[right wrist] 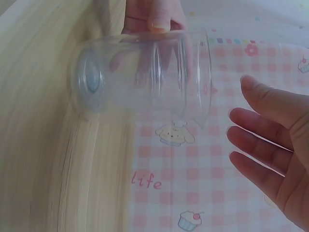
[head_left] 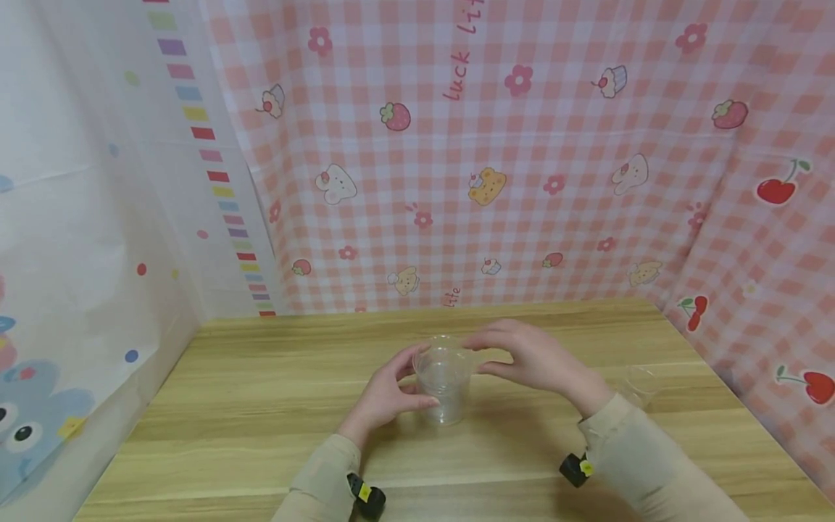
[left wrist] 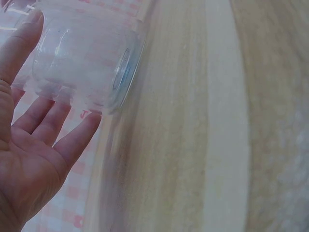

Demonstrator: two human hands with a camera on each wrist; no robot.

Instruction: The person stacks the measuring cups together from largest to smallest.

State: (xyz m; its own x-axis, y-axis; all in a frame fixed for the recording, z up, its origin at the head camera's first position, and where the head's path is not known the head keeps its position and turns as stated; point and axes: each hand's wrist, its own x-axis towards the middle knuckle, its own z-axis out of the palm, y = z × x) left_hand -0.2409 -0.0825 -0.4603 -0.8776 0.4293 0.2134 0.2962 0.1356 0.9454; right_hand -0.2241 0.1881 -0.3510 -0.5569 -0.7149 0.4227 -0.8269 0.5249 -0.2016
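In the head view my left hand (head_left: 386, 395) grips a clear plastic cup (head_left: 449, 384), thumb on the near side and fingers around the far side. The cup stands upright over the table, and ridge lines run around its wall near the rim. Seen from the left wrist, the thumb and fingers of the left hand (left wrist: 36, 157) are curled round the cup (left wrist: 79, 58). My right hand (head_left: 531, 355) hovers at the right of the rim with nothing in it. The right wrist view shows a gap between the loosely bent fingers of the right hand (right wrist: 282, 130) and the cup (right wrist: 140, 72).
Another clear cup (head_left: 641, 383) is on the wooden table (head_left: 261, 406), partly behind the right forearm. A pink checked cloth (head_left: 430, 159) hangs at the back and right, and a white patterned one (head_left: 91, 239) at the left.
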